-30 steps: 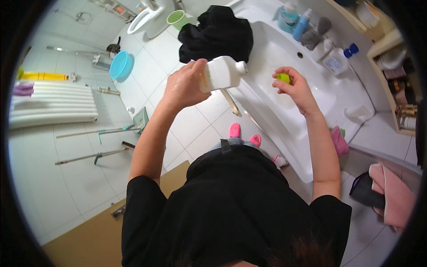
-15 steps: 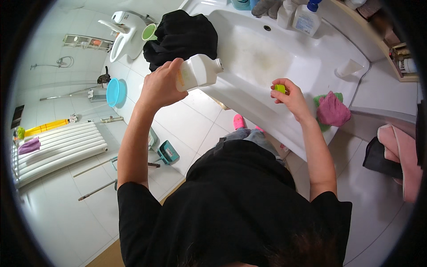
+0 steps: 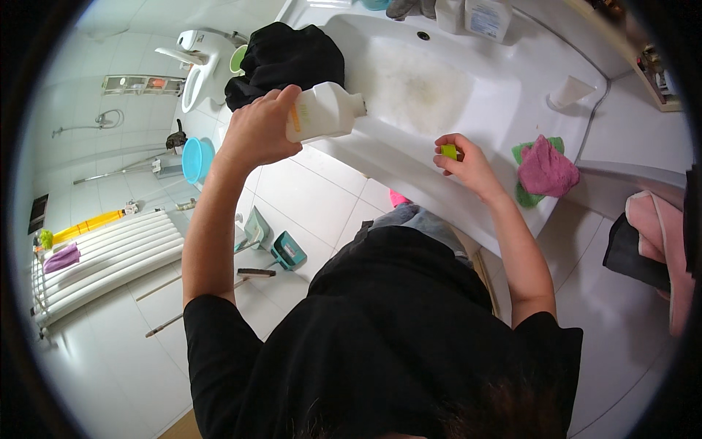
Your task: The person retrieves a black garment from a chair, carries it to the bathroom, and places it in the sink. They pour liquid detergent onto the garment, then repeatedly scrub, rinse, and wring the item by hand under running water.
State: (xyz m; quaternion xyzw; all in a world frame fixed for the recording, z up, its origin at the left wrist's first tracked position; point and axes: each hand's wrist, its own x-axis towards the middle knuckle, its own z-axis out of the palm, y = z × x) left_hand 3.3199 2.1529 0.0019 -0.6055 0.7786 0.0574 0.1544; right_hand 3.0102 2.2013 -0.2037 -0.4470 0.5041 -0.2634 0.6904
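Gripping white, flat-sided plastic bottle point(image 3: 322, 113) in left hand point(image 3: 259, 132), with fingers wrapped firmly round its base end. Tipped near-horizontal, neck to the right, by the left part of the near edge of glossy white basin point(image 3: 395, 150); cannot tell exact height above it. Tilted probably to point the mouth basin-ward. Looks uncapped at the neck. Cannot tell about any liquid leaving it.

Pinching small yellow-green plastic cap point(image 3: 448, 152) between thumb and fingers of right hand point(image 3: 464, 164), half closed, with the other fingers loosely bent. Held over near edge of basin, well apart from bottle, probably to leave the neck clear.

Heaped at left end of near edge, just beyond bottle: bulky black fabric bundle point(image 3: 292, 62). Laid at near right corner: crumpled pink cloth point(image 3: 548, 167) on top of green cloth point(image 3: 528, 194), probably set there out of the way. Standing near far right corner: white tapered tube point(image 3: 570, 91). On far edge: white labelled plastic container point(image 3: 488, 18).
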